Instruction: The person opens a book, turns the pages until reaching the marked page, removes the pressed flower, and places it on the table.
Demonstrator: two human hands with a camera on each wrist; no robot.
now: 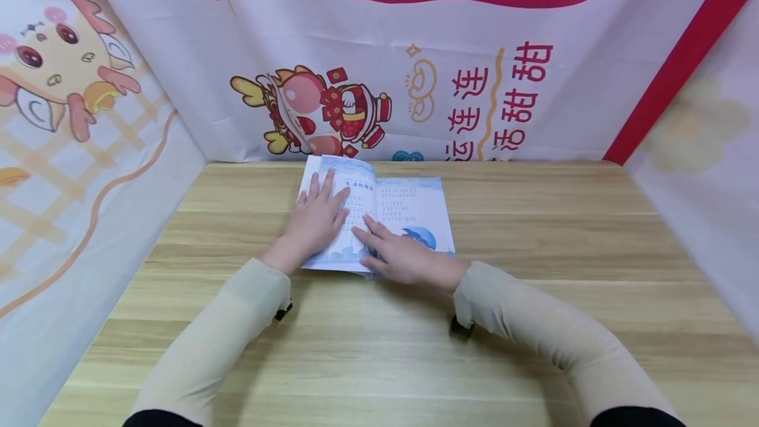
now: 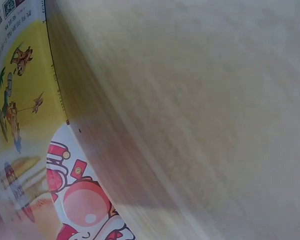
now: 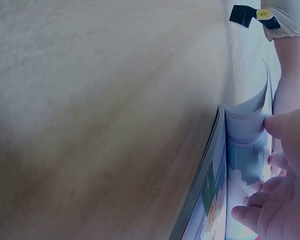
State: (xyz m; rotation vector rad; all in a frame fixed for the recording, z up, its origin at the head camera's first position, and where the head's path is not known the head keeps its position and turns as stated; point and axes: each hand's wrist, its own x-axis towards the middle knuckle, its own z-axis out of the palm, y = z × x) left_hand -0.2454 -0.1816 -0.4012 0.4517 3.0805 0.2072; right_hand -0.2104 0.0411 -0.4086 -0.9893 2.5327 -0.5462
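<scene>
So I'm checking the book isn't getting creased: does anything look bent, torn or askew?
Nothing stands out. The open book lies flat on the wooden table, slightly turned. The left hand presses its left page; the right hand rests by its lower edge.

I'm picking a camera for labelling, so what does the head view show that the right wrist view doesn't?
Head only: both hands, the left hand flat on the left page, the whole open book, the cartoon banner. Right wrist only: page edges lifted near the thumb, the book's side edge close up. Both: the right hand on the book, the wooden table.
</scene>
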